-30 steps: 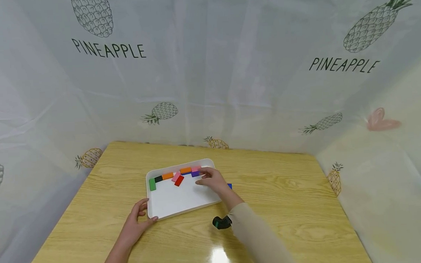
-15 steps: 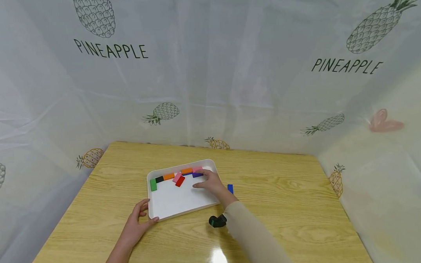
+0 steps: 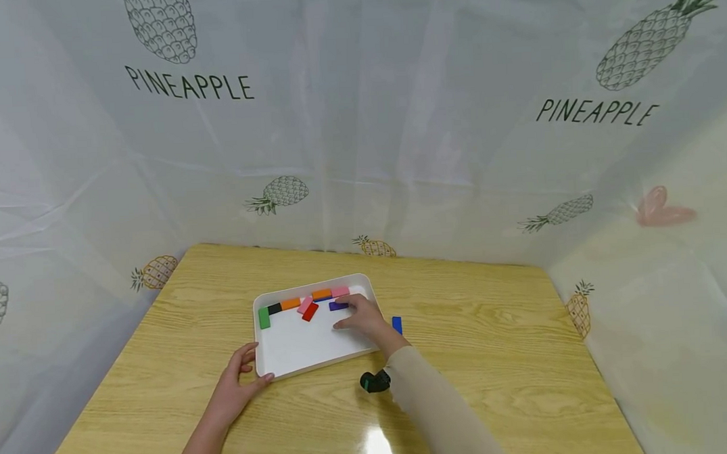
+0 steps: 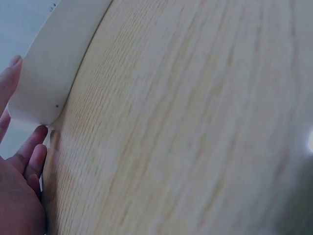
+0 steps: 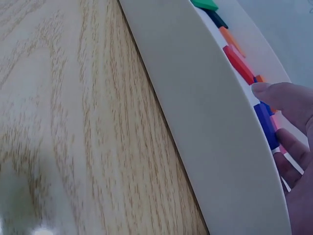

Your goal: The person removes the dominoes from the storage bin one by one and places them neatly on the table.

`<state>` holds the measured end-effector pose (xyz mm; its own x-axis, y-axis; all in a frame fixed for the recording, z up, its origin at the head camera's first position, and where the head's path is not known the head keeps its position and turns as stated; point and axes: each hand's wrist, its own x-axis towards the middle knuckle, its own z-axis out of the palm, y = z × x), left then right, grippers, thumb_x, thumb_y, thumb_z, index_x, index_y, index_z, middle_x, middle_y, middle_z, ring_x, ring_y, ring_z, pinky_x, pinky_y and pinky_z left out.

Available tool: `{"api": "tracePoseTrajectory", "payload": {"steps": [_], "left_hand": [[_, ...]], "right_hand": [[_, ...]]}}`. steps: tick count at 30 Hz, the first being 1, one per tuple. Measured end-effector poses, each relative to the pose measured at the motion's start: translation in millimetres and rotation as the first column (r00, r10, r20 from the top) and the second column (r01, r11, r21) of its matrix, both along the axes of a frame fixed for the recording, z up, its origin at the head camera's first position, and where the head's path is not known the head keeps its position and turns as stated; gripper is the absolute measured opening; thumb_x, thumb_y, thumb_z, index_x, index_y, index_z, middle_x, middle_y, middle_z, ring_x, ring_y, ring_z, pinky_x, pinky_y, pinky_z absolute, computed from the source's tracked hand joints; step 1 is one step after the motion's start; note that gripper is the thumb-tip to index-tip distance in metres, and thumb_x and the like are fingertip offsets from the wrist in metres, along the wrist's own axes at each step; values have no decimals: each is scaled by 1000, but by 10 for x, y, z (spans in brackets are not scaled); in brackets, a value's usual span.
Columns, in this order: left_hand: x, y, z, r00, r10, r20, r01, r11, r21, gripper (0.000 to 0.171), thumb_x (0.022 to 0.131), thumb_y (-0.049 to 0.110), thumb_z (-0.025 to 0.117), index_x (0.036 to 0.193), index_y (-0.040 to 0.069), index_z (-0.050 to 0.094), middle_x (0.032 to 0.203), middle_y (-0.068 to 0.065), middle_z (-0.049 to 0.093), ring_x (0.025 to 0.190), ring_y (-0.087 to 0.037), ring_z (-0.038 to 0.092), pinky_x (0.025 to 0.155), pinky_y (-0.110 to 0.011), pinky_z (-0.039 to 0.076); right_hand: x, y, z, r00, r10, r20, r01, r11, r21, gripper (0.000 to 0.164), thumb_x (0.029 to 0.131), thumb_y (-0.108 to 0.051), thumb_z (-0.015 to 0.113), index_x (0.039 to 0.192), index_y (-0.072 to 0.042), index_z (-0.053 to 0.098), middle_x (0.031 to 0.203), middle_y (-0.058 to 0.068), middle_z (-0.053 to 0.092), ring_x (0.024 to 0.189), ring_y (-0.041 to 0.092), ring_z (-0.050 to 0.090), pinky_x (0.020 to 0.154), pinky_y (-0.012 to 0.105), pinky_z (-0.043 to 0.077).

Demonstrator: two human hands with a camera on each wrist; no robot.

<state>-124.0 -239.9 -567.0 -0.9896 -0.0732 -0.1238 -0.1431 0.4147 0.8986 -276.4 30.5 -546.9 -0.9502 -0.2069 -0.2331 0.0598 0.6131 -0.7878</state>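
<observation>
A shallow white tray [image 3: 308, 351] holds several small coloured rectangular blocks. My left hand [image 3: 233, 388] rests at its near left corner, thumb touching the front wall and fingertips the left side. My right hand [image 3: 365, 320] reaches over the tray's right part. Its fingertips touch the far side of a purple block [image 3: 338, 307], while the thumb [image 5: 264, 88] stands apart from it. Along the back wall lie a green block [image 3: 264, 318], a black block [image 3: 274, 308], orange blocks [image 3: 290, 303] and a pink block [image 3: 340, 292]. A red block [image 3: 310, 312] lies askew beside another pink one.
A blue block [image 3: 397, 324] lies on the wooden table [image 3: 497, 356] just right of the tray. A small black object [image 3: 375, 382] shows beside the right sleeve. Printed white sheets [image 3: 397, 151] hang around the table's back and sides.
The purple block has come away from the pink block at the back wall, moving slightly toward the near side with my right fingertips. My left hand and the tray have stayed put.
</observation>
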Motion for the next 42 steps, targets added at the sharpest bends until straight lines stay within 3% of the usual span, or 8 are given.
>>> {"api": "tracePoseTrajectory", "payload": {"steps": [10,26,37,42], "left_hand": [[0,4,6,1000,5,-5,-5,1000,-15,78,84,30,78,147,11,35,137,-22,47,112,-32,44,91,-47,36],[2,11,22,1000,1,5,-1,1000,-7,79,85,29,78,148,11,35,138,-23,46,113,-32,43,92,-47,35],[-4,46,23,1000,4,2,-4,1000,-16,79,84,30,79,147,12,35,138,-23,46,113,-32,43,92,-47,35],[2,36,27,1000,10,25,-9,1000,-23,80,84,31,78,148,13,34,138,-23,45,115,-33,43,93,-49,35]], "right_hand": [[43,12,24,997,73,-29,-71,995,63,52,75,-15,86,124,-23,68,120,2,57,108,23,51,99,41,42],[14,-8,-56,1000,21,-9,-20,997,76,37,80,-11,82,113,-24,71,106,-4,58,98,18,52,95,37,45],[57,49,23,998,67,-15,-64,991,119,16,82,-16,80,95,-21,72,91,-4,58,87,17,52,82,32,45],[79,75,60,996,86,-3,-85,995,50,17,82,-14,80,96,-17,71,88,-2,59,86,17,52,80,30,46]]}}
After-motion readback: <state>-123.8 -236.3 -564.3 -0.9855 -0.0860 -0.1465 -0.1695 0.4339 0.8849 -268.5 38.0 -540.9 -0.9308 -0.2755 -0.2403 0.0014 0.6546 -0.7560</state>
